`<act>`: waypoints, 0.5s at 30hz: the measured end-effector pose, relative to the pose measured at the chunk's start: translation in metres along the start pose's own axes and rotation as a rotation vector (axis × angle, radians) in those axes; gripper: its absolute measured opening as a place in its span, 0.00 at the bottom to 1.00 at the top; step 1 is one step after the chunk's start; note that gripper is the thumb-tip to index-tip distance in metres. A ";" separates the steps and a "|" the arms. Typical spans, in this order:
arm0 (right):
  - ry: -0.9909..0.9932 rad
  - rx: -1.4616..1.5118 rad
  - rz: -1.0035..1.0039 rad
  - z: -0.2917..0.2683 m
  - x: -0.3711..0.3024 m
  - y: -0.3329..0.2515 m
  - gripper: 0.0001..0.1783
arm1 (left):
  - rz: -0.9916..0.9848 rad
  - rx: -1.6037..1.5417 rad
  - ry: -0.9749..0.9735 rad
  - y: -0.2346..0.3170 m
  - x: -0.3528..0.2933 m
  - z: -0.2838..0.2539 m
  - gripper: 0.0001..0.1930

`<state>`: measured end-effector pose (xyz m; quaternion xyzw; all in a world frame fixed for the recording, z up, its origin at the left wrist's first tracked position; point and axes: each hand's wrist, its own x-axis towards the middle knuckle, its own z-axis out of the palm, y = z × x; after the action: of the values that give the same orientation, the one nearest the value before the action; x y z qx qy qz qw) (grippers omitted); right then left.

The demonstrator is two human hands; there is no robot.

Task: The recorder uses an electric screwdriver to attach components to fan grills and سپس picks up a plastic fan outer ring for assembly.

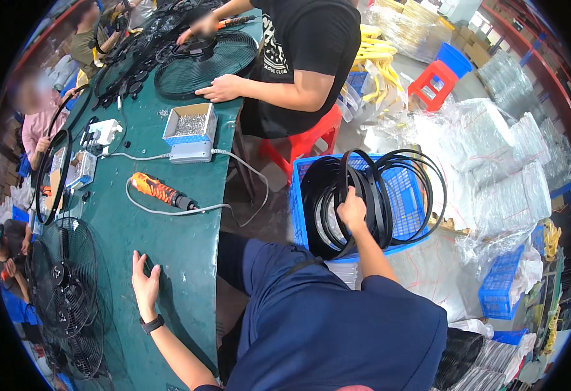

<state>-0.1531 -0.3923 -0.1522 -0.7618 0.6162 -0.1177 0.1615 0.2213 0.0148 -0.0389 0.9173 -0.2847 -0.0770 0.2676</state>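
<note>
At the blue plastic crate (296,207) on my right, my right hand (352,210) is closed round the edge of a black hoop. Several more thin black hoops (384,202) stand and lean in the crate, some sticking out past its right side. My left hand (146,284) hovers over or rests on the green table (188,260), fingers spread and holding nothing; I cannot tell whether it touches. Beyond it lies an orange-and-black electric screwdriver (161,191), its grey cable looping to a grey power box (191,152).
An open box of small screws (188,139) stands beside the power box. Black fan grilles (64,280) line the table's left edge. Across the table's far end, a co-worker's hand (223,88) holds a round fan guard (168,78). Red stools (433,85) and wrapped stacks (513,189) occupy the floor.
</note>
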 end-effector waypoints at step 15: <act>0.287 0.183 -0.470 -0.345 -0.006 0.060 0.31 | 0.002 -0.130 0.090 -0.033 -0.002 0.007 0.25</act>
<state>-0.3393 -0.4331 0.1420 -0.8414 0.4263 -0.3137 0.1087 0.2331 0.0355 -0.0624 0.9003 -0.2676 -0.0537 0.3390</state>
